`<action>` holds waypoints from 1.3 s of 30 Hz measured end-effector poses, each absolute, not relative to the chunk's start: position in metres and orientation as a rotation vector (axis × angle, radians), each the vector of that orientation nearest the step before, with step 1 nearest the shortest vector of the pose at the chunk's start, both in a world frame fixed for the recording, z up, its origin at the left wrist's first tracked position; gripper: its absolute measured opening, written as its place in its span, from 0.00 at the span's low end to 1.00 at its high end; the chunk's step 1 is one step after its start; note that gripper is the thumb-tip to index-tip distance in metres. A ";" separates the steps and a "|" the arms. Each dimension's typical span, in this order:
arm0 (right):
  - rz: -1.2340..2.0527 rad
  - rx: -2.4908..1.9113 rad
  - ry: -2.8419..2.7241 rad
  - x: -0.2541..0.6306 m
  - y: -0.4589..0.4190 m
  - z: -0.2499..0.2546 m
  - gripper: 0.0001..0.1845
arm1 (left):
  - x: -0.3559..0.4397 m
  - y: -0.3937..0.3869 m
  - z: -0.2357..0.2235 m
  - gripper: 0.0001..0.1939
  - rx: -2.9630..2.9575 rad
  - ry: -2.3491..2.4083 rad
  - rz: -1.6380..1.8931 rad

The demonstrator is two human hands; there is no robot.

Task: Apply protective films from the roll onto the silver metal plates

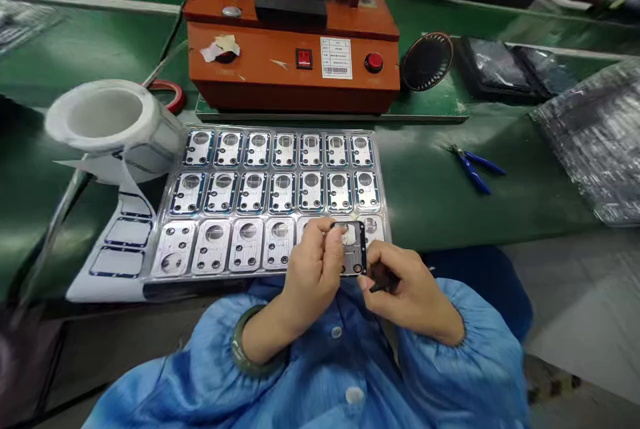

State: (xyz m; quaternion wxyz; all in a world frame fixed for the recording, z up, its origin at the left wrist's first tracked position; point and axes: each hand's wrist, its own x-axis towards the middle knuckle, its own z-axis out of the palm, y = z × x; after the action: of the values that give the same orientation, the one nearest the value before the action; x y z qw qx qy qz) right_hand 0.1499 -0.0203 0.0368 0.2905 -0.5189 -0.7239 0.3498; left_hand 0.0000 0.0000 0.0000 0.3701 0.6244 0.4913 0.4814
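Observation:
My left hand (317,259) pinches a small rectangular panel (354,249) with a dark frame, a large round opening near its top and small holes low down. At the panel's lower right corner is my right hand (400,282), its fingers closed around a dark object (384,278) whose kind I cannot make out. Just beyond my hands lies a clear plastic tray (383,197) with rows of similar plates. Plates in its two far rows carry blue-black frames, such as this framed plate (283,192); those in the near row look plain silver. My hands hide part of that row.
At left stands a roll of white backing (113,119), its unwound strip (117,236) bearing dark frame stickers. An orange machine (290,92) sits behind the tray. Blue-handled cutters (475,169), red tape (173,96), a round black mesh piece (427,61) and stacked clear trays (595,142) lie around.

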 end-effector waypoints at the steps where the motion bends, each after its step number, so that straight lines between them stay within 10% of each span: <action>1: 0.933 -1.366 -1.941 0.151 -0.021 0.038 0.09 | -0.001 0.001 0.001 0.07 1.595 1.257 1.242; 39: 0.342 -1.636 -1.638 0.144 -0.029 0.040 0.09 | -0.007 -0.008 -0.006 0.04 1.357 0.819 1.485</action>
State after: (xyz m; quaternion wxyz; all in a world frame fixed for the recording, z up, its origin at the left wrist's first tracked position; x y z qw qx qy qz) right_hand 0.1435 -0.0287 0.0397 0.3899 -0.6437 -0.6446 0.1345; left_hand -0.0074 -0.0080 -0.0058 0.4659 0.5528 0.3336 0.6050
